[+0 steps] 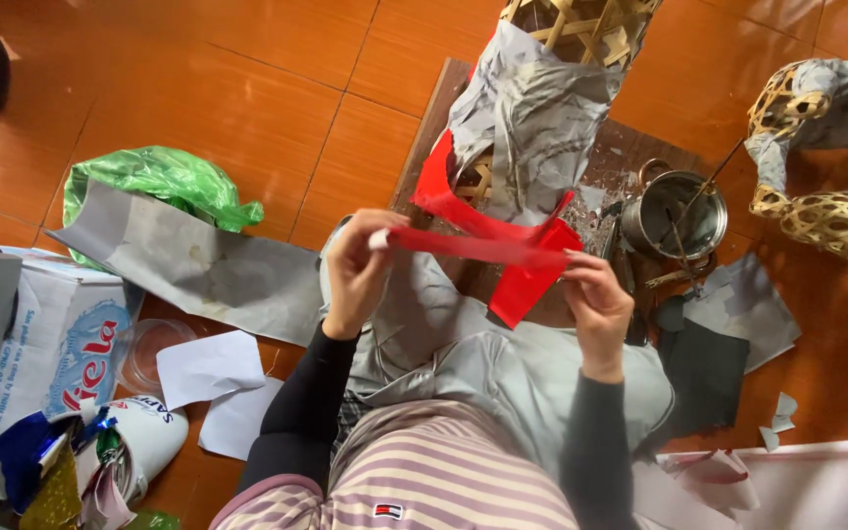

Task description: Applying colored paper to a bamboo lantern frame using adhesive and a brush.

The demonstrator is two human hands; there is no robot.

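My left hand [357,263] and my right hand [596,296] hold a strip of red paper [483,245] stretched level between them, above my lap. Each hand pinches one end. Just beyond the strip stands a woven bamboo frame [581,29] partly covered with grey paper [527,118], with more red paper [434,182] stuck along its lower left side. A grey paper-covered form [463,344] lies across my lap under the hands.
A metal pot [679,211] with sticks in it stands right of the frame. Other bamboo frames [826,221] lie far right. A grey paper sheet [198,260], green plastic bag [159,182], cardboard box [61,344] and white paper scraps [213,368] lie left on the orange tile floor.
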